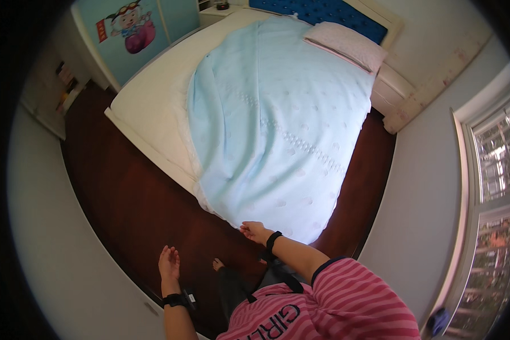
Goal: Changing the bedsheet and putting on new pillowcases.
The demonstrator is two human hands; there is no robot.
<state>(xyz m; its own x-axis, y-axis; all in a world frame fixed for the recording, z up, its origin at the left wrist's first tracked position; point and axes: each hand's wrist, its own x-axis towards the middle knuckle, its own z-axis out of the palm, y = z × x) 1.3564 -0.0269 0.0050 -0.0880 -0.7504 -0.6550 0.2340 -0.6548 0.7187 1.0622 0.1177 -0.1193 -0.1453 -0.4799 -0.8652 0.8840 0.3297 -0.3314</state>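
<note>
A light blue quilt [297, 110] covers much of the bed, with long folds running down its left part and a white frilled edge along that side. My right hand [255, 231] is at the quilt's lower hem by the foot of the bed, fingertips pinched on the edge. My left hand [169, 261] hangs in the air over the dark floor, apart from the bed, holding nothing, its fingers loosely curled. Both wrists wear black bands. The cream mattress [153, 97] lies bare to the left of the quilt.
A pink pillow [346, 44] rests near the blue tufted headboard [323, 15]. White nightstands [391, 87] flank the bed. Dark wooden floor [140, 191] runs between the bed and the pale wall [46, 221]. A barred window [497, 170] is on the right, a light blue wardrobe [127, 55] at far left.
</note>
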